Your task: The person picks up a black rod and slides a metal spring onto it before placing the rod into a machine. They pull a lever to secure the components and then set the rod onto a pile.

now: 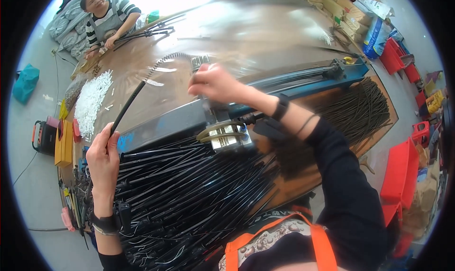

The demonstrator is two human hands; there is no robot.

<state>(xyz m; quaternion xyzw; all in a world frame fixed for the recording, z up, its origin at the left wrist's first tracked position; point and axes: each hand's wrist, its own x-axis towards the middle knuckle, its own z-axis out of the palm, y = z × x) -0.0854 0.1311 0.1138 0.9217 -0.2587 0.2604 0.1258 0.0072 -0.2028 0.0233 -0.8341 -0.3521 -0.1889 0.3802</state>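
Observation:
My left hand [104,155] is closed around the lower end of a thin black tube [128,104], held at a slant. A dark coil spring [163,61] comes out of the tube's upper end and bends right towards a small metal block [201,60]. My right hand [215,83] is beside that block, above the long bench machine [161,124], its fingers curled and slightly blurred. Whatever they may hold is hidden. Below it, a brass-coloured curved handle [222,131] sits by a shiny metal plate. Many black rods [175,190] lie heaped between my forearms.
A pile of white plastic pieces [92,103] lies at the left of the table. Dark thin springs or rods [353,110] are bundled on the right. Across the table, a person [111,22] handles black rods. Red bins [400,176] stand on the right.

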